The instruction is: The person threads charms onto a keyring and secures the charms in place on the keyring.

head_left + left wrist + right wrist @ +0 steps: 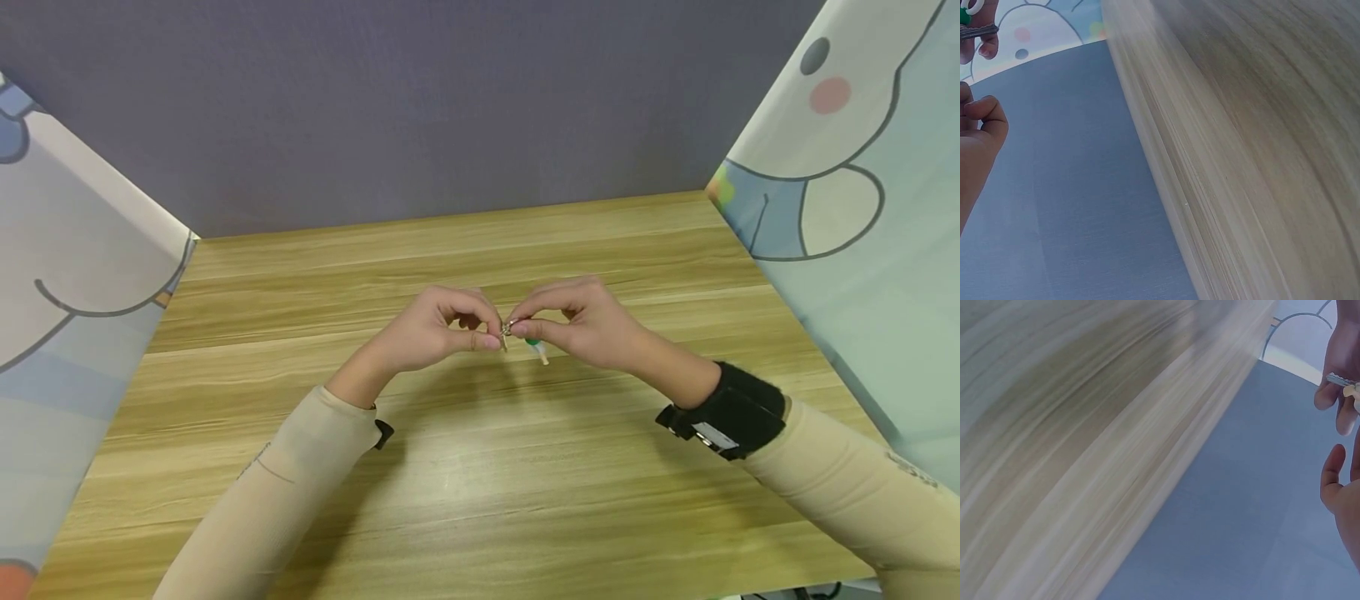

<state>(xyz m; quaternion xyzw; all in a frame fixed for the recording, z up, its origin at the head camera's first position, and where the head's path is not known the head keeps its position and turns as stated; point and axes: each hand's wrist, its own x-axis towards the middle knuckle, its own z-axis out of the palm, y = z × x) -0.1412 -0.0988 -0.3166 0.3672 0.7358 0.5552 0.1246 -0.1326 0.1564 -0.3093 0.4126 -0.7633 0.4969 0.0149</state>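
Note:
In the head view both hands meet above the middle of the table. My left hand pinches a small metal key between thumb and forefinger. Opposite it, my right hand pinches the key ring, which the fingertips partly cover. A small green and white charm dangles under the right fingers. The left wrist view catches a key and the charm's green part at its upper left corner. At the right edge of the right wrist view, a toothed key shows beside a cream-coloured piece.
A wood-grain table lies beneath the hands. Behind it rises a grey-purple panel, and cartoon-printed sheets flank both sides. A black strap wraps the right wrist.

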